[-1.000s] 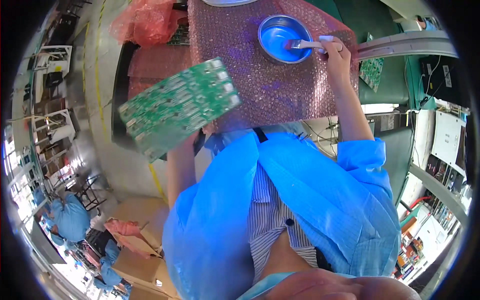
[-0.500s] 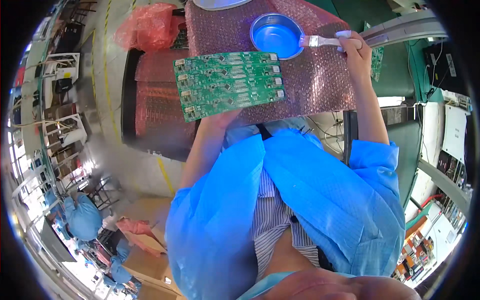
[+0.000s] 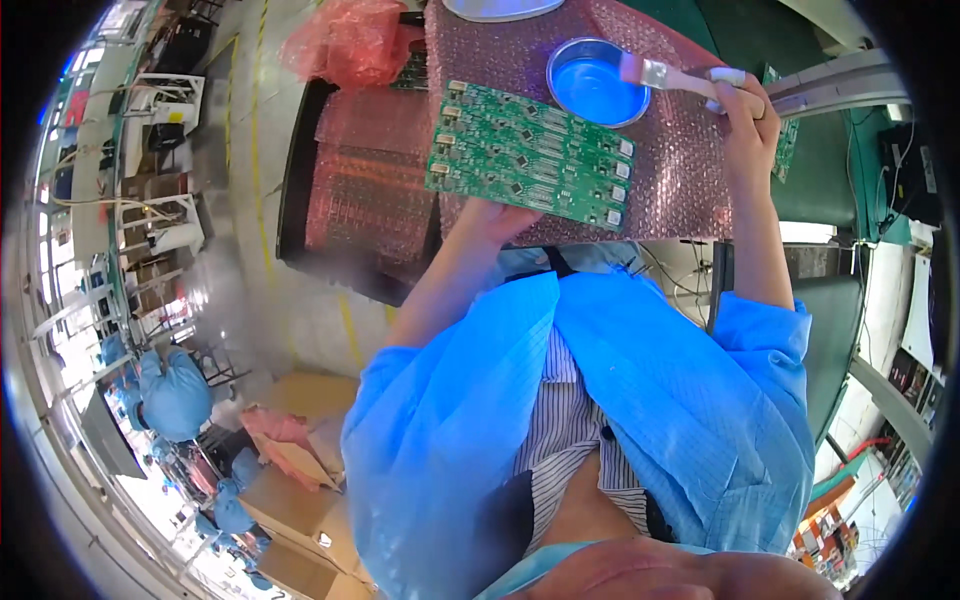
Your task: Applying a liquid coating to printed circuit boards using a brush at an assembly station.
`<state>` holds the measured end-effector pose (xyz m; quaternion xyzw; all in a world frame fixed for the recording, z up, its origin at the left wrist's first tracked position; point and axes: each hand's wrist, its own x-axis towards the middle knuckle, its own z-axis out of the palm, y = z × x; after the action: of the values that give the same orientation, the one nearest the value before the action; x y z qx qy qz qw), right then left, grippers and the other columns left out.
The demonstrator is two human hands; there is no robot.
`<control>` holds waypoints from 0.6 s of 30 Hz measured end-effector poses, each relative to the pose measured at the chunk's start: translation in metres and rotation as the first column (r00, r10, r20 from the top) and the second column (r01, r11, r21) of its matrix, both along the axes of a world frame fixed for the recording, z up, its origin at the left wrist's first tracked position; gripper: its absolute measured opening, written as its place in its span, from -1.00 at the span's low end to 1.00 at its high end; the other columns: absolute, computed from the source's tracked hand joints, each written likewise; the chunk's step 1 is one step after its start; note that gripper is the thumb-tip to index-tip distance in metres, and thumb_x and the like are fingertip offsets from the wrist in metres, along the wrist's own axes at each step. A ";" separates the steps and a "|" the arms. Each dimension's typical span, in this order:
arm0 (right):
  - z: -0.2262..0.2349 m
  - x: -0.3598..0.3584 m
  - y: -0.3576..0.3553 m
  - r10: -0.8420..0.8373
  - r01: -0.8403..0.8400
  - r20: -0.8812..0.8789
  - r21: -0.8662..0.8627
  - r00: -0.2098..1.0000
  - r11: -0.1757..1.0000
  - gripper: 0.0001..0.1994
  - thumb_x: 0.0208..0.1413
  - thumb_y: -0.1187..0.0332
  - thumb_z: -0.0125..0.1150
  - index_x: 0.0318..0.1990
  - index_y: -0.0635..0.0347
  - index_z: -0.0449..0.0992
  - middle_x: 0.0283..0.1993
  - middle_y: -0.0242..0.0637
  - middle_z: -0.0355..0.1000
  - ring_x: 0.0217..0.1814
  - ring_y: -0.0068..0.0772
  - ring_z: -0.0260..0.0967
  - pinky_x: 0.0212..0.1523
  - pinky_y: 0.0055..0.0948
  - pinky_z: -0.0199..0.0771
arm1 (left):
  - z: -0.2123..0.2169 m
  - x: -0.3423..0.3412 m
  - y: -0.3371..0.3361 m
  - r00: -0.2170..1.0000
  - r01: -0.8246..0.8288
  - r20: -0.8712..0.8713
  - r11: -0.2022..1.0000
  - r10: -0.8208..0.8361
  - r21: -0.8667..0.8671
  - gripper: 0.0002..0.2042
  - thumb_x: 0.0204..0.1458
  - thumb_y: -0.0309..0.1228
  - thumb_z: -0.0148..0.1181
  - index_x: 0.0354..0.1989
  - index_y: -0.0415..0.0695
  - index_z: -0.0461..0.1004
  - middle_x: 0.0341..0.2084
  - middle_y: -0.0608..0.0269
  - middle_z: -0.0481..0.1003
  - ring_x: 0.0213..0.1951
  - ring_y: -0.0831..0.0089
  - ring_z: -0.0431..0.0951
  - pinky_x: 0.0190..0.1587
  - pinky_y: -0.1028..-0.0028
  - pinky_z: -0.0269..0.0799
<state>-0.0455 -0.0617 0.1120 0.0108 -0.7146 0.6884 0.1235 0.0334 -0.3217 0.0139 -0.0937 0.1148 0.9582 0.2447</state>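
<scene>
My left hand (image 3: 497, 219) is closed on the near edge of a green circuit board panel (image 3: 530, 158), holding it tilted above the table; some of its fingers are hidden beneath the panel. White connectors and small chips sit in rows on the panel. In my right hand (image 3: 748, 118) is a flat paintbrush (image 3: 672, 77), gripped by its pale handle, with white covers on some fingertips. The bristles point left, over the right rim of a round metal bowl (image 3: 609, 112), which holds a liquid glowing blue (image 3: 595, 88). The panel's far edge comes close to the bowl.
Pink bubble wrap (image 3: 685, 165) covers the table. To the left stands a black bin (image 3: 296, 190) with wrapped boards, and crumpled pink wrap (image 3: 345, 45) lies beyond. A metal rail (image 3: 835, 88) runs at the right. Cardboard boxes (image 3: 290, 500) and a co-worker (image 3: 175, 395) are at lower left.
The panel has turned clockwise, its right end now nearer me. The brush has lifted from the bowl's right rim, bristles now above it. The whole view has shifted slightly.
</scene>
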 end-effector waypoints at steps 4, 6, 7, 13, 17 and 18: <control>0.022 0.006 -0.039 0.314 -0.323 -0.167 -0.035 0.935 0.946 -0.79 0.03 0.43 0.01 -0.19 0.33 0.39 -0.27 -0.35 0.37 -0.32 -0.64 0.27 -0.30 -0.66 0.26 | 0.004 -0.003 0.002 0.999 0.038 0.000 0.999 -0.038 0.012 -0.60 -0.01 -0.16 -0.04 -0.05 -0.14 0.24 -0.07 0.15 0.31 -0.05 0.28 0.33 0.00 0.21 0.25; 0.028 0.011 -0.052 0.408 -0.420 -0.215 -0.010 0.887 0.907 -0.79 0.05 0.43 0.00 -0.17 0.34 0.37 -0.24 -0.31 0.37 -0.29 -0.61 0.29 -0.26 -0.63 0.29 | 0.012 -0.005 0.007 0.996 0.072 -0.061 0.997 -0.072 -0.005 -0.57 -0.01 -0.13 -0.06 -0.02 -0.14 0.23 -0.06 0.15 0.31 -0.04 0.28 0.33 0.00 0.20 0.24; 0.030 0.013 -0.056 0.484 -0.492 -0.225 0.024 0.846 0.870 -0.78 0.05 0.42 0.00 -0.16 0.34 0.37 -0.22 -0.30 0.37 -0.29 -0.59 0.29 -0.24 -0.61 0.30 | 0.018 -0.007 0.010 0.995 0.093 -0.050 0.996 -0.092 0.009 -0.55 -0.01 -0.11 -0.07 -0.01 -0.13 0.22 -0.05 0.15 0.31 -0.03 0.28 0.32 0.01 0.20 0.24; 0.044 0.011 -0.073 0.633 -0.520 -0.360 0.366 0.686 0.772 -0.81 0.04 0.45 0.01 -0.20 0.35 0.38 -0.32 -0.30 0.34 -0.36 -0.59 0.26 -0.37 -0.65 0.25 | 0.029 -0.012 0.018 0.974 0.107 -0.185 0.986 -0.130 -0.129 -0.52 0.01 -0.05 -0.12 0.02 -0.11 0.20 -0.05 0.17 0.30 -0.01 0.29 0.31 0.02 0.21 0.24; 0.045 0.010 -0.074 0.671 -0.529 -0.374 0.418 0.640 0.738 -0.85 0.00 0.49 0.02 -0.25 0.31 0.40 -0.48 -0.32 0.22 -0.50 -0.56 0.15 -0.53 -0.60 0.10 | 0.017 -0.013 0.019 0.981 0.135 -0.130 0.988 -0.144 -0.073 -0.52 0.01 -0.05 -0.14 0.03 -0.11 0.20 -0.04 0.18 0.29 -0.01 0.31 0.31 0.02 0.22 0.24; 0.045 0.010 -0.074 0.677 -0.508 -0.391 0.455 0.624 0.731 -0.85 -0.01 0.50 0.03 -0.26 0.30 0.40 -0.51 -0.33 0.18 -0.53 -0.53 0.12 -0.55 -0.56 0.06 | 0.018 -0.013 0.019 0.981 0.136 -0.130 0.988 -0.144 -0.072 -0.52 0.01 -0.05 -0.14 0.03 -0.11 0.20 -0.04 0.18 0.29 -0.01 0.31 0.31 0.02 0.22 0.24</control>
<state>-0.0350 -0.1353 0.1571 0.4574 -0.7017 0.5409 0.0765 0.0203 -0.3028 0.0319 -0.0282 0.1674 0.9387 0.3001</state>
